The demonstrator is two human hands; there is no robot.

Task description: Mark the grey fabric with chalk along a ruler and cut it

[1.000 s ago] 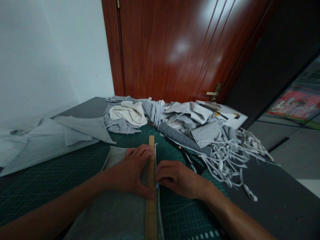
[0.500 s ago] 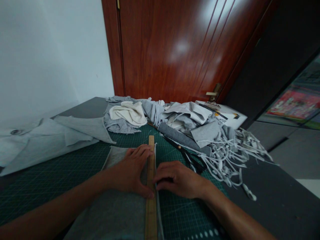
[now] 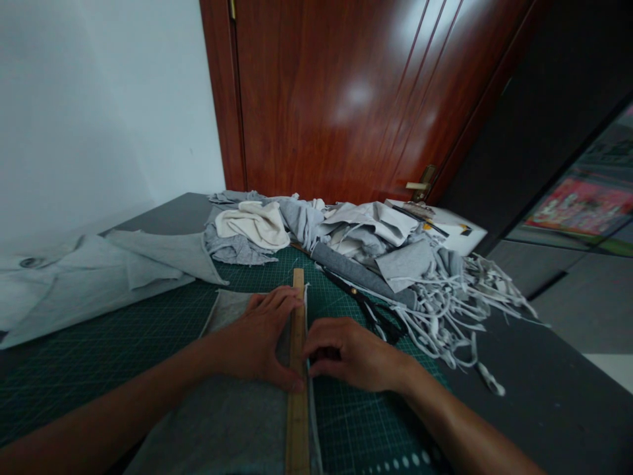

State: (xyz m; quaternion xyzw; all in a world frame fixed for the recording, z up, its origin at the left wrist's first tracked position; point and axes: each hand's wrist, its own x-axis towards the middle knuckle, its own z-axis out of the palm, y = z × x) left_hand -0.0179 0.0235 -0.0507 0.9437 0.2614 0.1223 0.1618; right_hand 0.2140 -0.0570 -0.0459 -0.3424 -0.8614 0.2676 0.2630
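Observation:
A long wooden ruler [image 3: 298, 422] lies lengthwise over a grey fabric piece [image 3: 222, 429] on the green cutting mat [image 3: 99, 349]. My left hand [image 3: 257, 340] presses flat on the fabric, with fingertips and thumb holding the ruler down. My right hand [image 3: 353, 353] sits against the ruler's right edge. Its fingers are curled around something small and pale that is mostly hidden. A narrow strip of fabric shows to the right of the ruler.
Black scissors [image 3: 376, 316] lie just beyond my right hand. A heap of grey and cream cloth [image 3: 366, 244] and several cut strips [image 3: 455, 310] fill the back right. Grey cloth [image 3: 99, 277] is spread at the left. A wooden door [image 3: 346, 99] stands behind the table.
My right hand has slid slightly towards me along the ruler's right edge and curled tighter. The left hand and ruler have stayed put.

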